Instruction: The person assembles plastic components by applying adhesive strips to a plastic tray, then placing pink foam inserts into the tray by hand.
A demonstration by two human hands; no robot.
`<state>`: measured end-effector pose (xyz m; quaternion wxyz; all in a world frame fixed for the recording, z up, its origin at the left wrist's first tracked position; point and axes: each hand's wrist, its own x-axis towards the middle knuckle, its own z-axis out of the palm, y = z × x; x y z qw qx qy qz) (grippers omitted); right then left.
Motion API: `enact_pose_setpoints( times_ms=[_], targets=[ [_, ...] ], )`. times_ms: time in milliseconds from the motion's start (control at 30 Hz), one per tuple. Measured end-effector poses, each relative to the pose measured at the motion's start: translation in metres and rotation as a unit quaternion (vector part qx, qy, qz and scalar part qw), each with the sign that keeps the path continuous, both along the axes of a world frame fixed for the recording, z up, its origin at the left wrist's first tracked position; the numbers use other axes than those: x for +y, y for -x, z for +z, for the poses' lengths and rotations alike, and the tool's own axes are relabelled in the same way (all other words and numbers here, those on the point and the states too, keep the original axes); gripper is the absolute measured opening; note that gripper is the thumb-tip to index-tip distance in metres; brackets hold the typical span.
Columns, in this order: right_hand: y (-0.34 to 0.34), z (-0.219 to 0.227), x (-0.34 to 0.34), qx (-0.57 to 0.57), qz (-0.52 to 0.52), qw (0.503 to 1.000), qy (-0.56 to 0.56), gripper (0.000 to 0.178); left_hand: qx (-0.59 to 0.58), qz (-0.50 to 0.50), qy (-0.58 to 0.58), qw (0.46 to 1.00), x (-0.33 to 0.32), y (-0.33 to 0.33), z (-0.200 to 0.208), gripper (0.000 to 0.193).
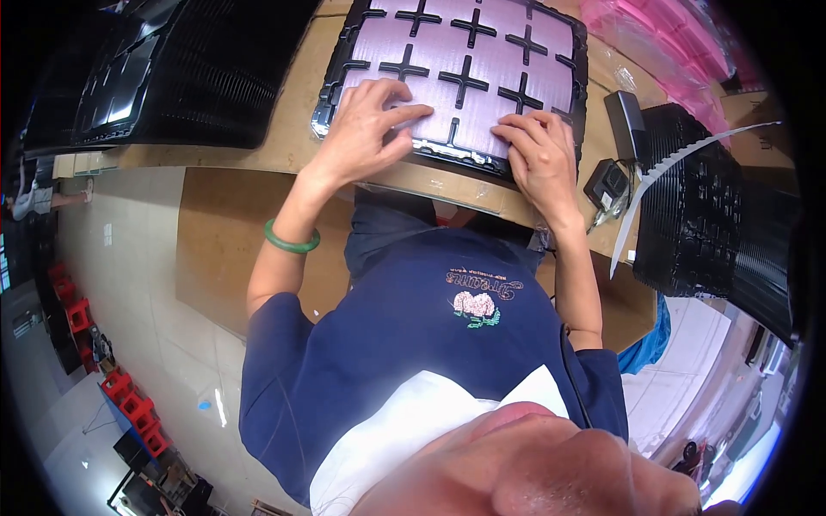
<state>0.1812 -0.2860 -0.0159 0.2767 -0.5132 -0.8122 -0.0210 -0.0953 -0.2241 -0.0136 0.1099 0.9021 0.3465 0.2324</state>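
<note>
A black plastic tray [465, 83] with cross-shaped dividers lies before me, pale lilac sheet material [430, 47] showing between its raised crosses. Over the tray's near left corner rests my left hand [368, 129], its fingers apart and bent, index finger pointing right across the lilac surface. At the near right, my right hand [544, 155] has its bent fingers on the tray, with the wrist over the near edge. Neither hand visibly holds anything. The underside of the fingers is partly hidden. A green bangle [291, 240] circles my left forearm.
Tall stacks of black trays stand at the left [198, 77] and right [688, 189]. Pink plastic packaging [667, 39] lies at the far right. Beside the tray are a black power adapter [607, 182], a dark box [624, 125] and a curved clear strip [654, 176].
</note>
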Motion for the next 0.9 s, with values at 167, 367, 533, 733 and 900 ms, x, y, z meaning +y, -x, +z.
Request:
enact_pose_setpoints(
  times_ms=[167, 367, 533, 733, 900],
  targets=[
    [-0.020, -0.002, -0.011, 0.032, -0.038, 0.999, 0.009, 0.021, -0.020, -0.001, 0.000, 1.000, 0.001, 0.018, 0.006, 0.033],
    [-0.041, -0.009, -0.024, 0.062, -0.098, 0.993, 0.012, 0.019, -0.096, 0.026, 0.080, 0.992, 0.003, 0.046, 0.008, 0.023],
    [-0.035, -0.015, -0.020, 0.141, -0.146, 0.979, 0.031, 0.040, -0.058, 0.184, -0.075, 0.978, 0.016, 0.042, -0.006, 0.044],
    [-0.041, -0.014, -0.017, 0.180, -0.171, 0.968, 0.016, 0.043, -0.147, 0.168, 0.077, 0.972, 0.022, 0.051, -0.022, 0.045],
    [-0.058, -0.009, 0.012, 0.081, -0.186, 0.978, -0.043, 0.036, -0.098, 0.188, -0.053, 0.976, 0.046, 0.043, -0.015, 0.042]
  ],
)
